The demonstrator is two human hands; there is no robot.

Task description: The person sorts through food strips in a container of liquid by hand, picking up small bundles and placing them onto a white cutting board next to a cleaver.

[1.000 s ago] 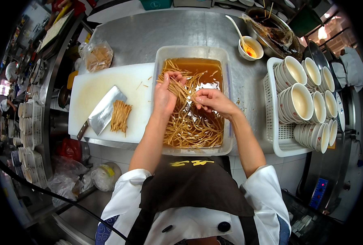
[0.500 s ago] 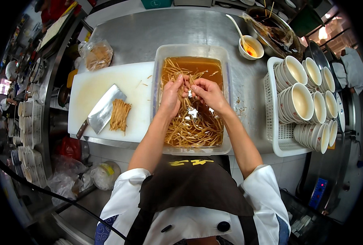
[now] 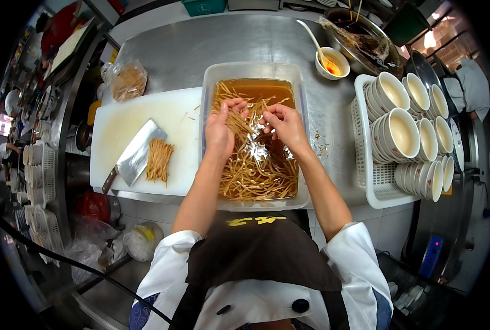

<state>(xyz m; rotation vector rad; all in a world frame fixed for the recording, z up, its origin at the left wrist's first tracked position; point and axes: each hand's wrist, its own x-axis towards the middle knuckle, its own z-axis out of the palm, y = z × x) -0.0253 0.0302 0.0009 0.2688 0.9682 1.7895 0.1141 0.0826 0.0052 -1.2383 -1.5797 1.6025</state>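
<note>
A clear plastic tub (image 3: 208, 82) of brown liquid stands before me, with many long, thin tan strips (image 3: 256, 184) lying in it. Over its far half my left hand (image 3: 221, 131) is cupped, fingers loosely curled round a bundle of strips. To its right, my right hand (image 3: 286, 126) pinches a few strips between thumb and fingertips, other fingers curled. A neat bundle of cut strips (image 3: 159, 159) rests on the white cutting board (image 3: 113, 124) left of the tub. Beside that bundle lies a cleaver (image 3: 140, 152), its dark handle toward me.
Right of the tub, a white plastic basket (image 3: 370, 184) holds stacked bowls (image 3: 403, 133). Behind it are a small bowl with a spoon (image 3: 333, 63) and a large metal basin (image 3: 388, 63). A plastic bag of tan food (image 3: 128, 80) sits behind the board. Another person (image 3: 60, 27) is at far left.
My hands have moved slightly apart, the left one opening its fingers somewhat. The right hand still pinches strips. The whole view has shifted slightly.
</note>
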